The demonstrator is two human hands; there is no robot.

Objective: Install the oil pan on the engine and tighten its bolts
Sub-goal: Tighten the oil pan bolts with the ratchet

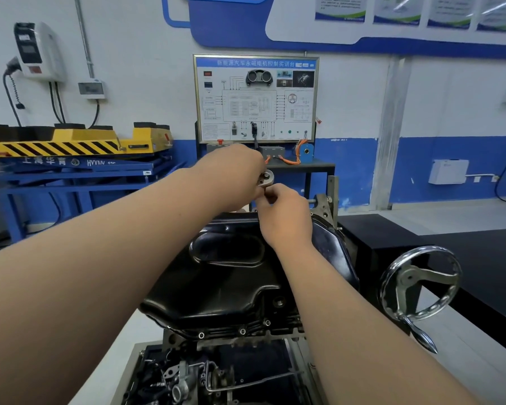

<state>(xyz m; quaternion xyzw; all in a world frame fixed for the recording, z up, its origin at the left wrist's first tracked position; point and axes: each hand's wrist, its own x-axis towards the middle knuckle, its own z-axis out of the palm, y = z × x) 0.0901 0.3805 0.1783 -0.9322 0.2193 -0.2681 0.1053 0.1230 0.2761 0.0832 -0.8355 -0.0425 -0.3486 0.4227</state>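
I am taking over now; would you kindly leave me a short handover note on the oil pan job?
Left hand grips the silver ratchet wrench above the far edge of the black metal oil pan.
Right hand pinches a fitting under the ratchet head, hidden by its fingers.
The pan sits on the engine.
Done: three bolts seated in its near flange.
Left: far-side bolts; tightness cannot be judged.
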